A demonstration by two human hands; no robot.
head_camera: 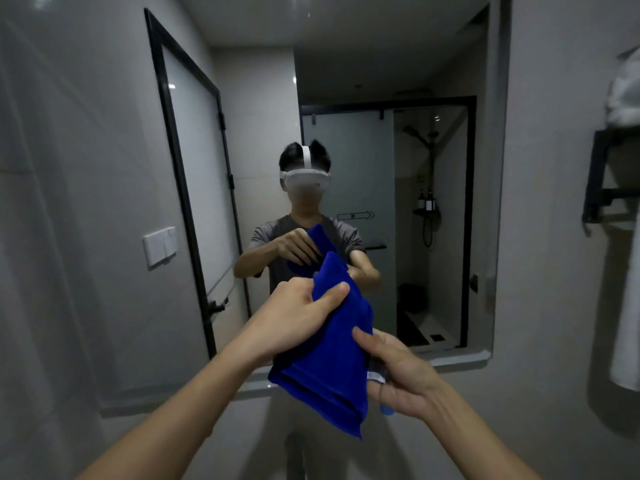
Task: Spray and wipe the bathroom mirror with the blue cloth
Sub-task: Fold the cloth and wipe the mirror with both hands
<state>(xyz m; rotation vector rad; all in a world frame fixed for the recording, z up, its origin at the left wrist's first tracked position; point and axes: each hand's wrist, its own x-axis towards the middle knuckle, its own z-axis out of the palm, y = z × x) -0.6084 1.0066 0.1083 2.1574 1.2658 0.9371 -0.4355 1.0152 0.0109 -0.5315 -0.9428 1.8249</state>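
A bright blue cloth (329, 358) hangs folded between both hands, in front of the bathroom mirror (346, 81). My left hand (298, 317) grips its upper part, thumb over the fabric. My right hand (398, 372) holds the cloth's right edge from below, and something with a white label and a blue tip shows in that palm, mostly hidden. The mirror reflects a person wearing a headset and holding the same cloth. No spray bottle is plainly visible.
A white wall switch (160, 247) sits on the left wall. A black towel rack (609, 181) with white towels (627, 306) hangs on the right wall. The mirror's sill (460, 360) runs below the glass. Reflected are a black-framed door and a glass shower enclosure.
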